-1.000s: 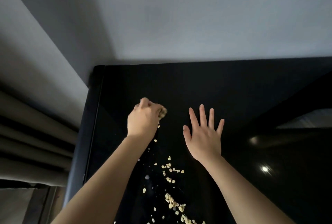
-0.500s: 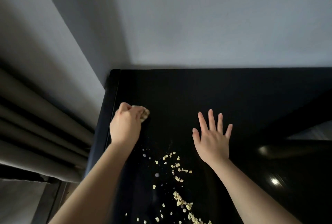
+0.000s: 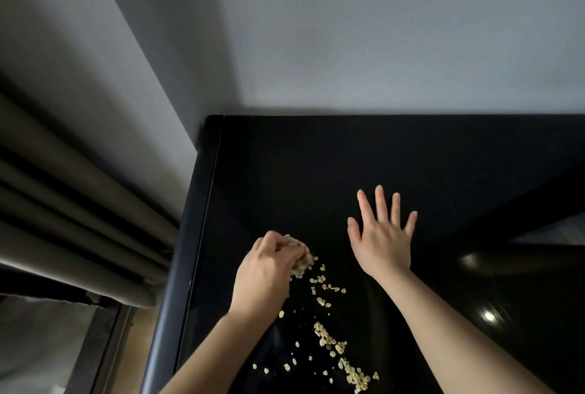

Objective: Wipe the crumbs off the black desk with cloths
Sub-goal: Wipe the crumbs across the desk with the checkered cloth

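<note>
**Item 1.** Left hand (image 3: 266, 270): fingers curled, gripping a pale clump of flakes (image 3: 300, 259) that shows past the knuckles. It sits low over the desk, left of centre.

**Item 2.** Right hand (image 3: 381, 245): fingers straight and spread, palm down, holding nothing. It lies to the right of the left hand, apart from it.

**Item 3.** Crumbs (image 3: 326, 335): a loose trail from just beside the clump toward the near edge of view, between the forearms and densest nearest.

**Item 4.** Black desk (image 3: 348, 156): glossy, with no crumbs showing on the far and right portions.

**Item 5.** Curtain (image 3: 63, 203) at left; grey wall (image 3: 348, 29) beyond.

**Progress.** Judged early. No cloth is in view, most crumbs lie unswept, and the wiping is not yet done.
</note>
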`<action>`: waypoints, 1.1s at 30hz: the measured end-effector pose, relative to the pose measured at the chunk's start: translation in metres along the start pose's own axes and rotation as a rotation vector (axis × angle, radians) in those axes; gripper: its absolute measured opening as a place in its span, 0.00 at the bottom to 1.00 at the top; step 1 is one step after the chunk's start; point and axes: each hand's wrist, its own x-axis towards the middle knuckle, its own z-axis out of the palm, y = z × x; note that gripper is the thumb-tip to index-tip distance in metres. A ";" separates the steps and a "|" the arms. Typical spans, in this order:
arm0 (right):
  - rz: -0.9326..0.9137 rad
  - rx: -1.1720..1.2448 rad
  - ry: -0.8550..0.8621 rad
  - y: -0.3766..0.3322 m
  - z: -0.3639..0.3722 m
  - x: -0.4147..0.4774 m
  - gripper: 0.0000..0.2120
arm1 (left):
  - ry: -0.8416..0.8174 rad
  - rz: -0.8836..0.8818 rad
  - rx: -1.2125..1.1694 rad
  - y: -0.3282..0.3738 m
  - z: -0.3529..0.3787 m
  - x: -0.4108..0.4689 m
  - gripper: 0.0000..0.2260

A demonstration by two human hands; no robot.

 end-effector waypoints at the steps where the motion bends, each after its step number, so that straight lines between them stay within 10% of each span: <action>1: 0.000 -0.002 0.000 0.000 0.000 0.000 0.30 | 0.032 -0.024 0.010 -0.003 -0.005 0.001 0.11; 9: 0.003 0.005 0.004 -0.001 0.000 0.001 0.30 | 0.277 -0.429 0.167 -0.068 -0.038 0.045 0.09; 23: -0.077 -0.017 -0.024 0.003 -0.001 -0.007 0.30 | 0.052 -0.227 -0.149 0.019 -0.002 -0.043 0.09; 33: -0.183 -0.025 0.004 0.013 0.004 -0.027 0.29 | 0.086 -0.201 0.044 0.006 0.013 0.071 0.12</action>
